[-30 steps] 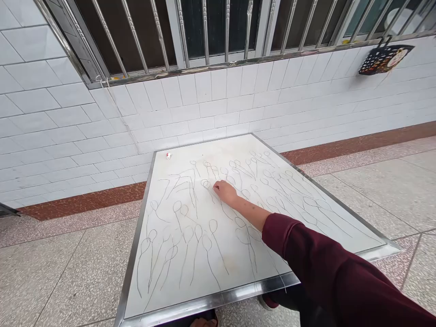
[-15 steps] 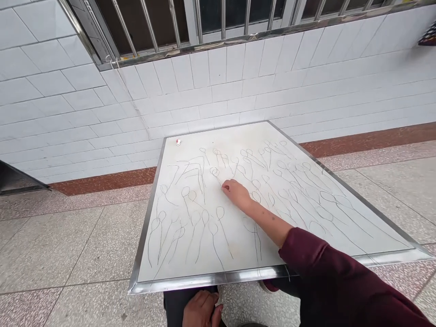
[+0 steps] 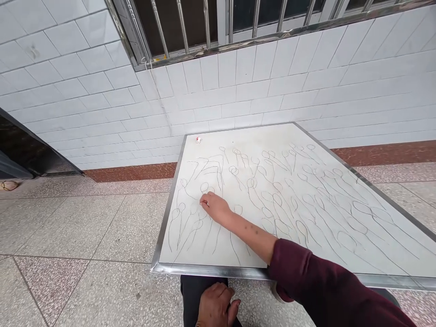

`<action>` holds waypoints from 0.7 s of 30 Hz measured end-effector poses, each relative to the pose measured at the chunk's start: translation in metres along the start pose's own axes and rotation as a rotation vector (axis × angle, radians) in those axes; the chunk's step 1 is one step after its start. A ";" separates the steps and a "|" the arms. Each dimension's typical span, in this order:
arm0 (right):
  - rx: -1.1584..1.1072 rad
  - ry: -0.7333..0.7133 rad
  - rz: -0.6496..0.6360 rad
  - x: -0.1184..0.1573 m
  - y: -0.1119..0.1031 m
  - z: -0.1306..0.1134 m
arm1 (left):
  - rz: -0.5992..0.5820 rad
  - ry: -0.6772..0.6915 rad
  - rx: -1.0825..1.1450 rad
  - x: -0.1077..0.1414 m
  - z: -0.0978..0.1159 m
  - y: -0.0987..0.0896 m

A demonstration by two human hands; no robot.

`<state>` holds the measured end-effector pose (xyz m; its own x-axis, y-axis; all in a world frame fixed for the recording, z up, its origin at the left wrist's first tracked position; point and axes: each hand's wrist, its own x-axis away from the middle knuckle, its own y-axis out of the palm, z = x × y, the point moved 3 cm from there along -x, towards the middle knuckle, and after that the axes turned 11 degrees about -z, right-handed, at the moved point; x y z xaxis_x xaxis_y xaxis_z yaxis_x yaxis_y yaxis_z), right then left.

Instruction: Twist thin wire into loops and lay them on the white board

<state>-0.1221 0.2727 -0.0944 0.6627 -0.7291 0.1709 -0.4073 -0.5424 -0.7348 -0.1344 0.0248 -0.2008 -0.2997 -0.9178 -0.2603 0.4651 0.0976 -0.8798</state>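
Over the left part of a white tabletop [image 3: 259,136], my right hand [image 3: 214,209] has thumb and forefinger pinched together. A thin dark strand with a loop [image 3: 204,187] at its far end runs down to these fingertips, though the pinch itself is partly hidden. Many similar looped strands [image 3: 251,183] lie spread over the board, thread-like or wire-like; their material is too fine to tell. Below the near edge, my left hand [image 3: 218,305] rests on my dark-trousered leg, fingers loosely laid and thumb apart, holding nothing.
A metal rim [image 3: 238,271] edges the table. Near its far left corner lies a small red-and-white object [image 3: 199,140]. Behind stands a white tiled wall [image 3: 218,93] with a barred window [image 3: 190,27]. Speckled floor tiles [image 3: 78,222] surround the table.
My right hand has moved left and toward me across the tabletop, from one looped strand to another. The view has turned slightly left. My left hand stays on the leg.
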 end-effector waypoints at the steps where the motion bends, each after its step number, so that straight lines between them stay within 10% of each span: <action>1: 0.026 0.000 -0.003 -0.010 0.000 -0.005 | 0.003 -0.001 0.003 0.001 -0.001 0.001; 10: 0.252 0.087 -0.142 -0.072 0.009 -0.031 | 0.036 -0.019 0.006 0.009 -0.008 0.009; 21: 0.302 0.113 -0.045 -0.044 -0.001 -0.020 | 0.047 -0.028 0.013 0.007 -0.006 0.006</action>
<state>-0.1632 0.2967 -0.0874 0.5948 -0.7581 0.2676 -0.1627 -0.4394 -0.8834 -0.1391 0.0208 -0.2103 -0.2539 -0.9229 -0.2895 0.4887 0.1359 -0.8618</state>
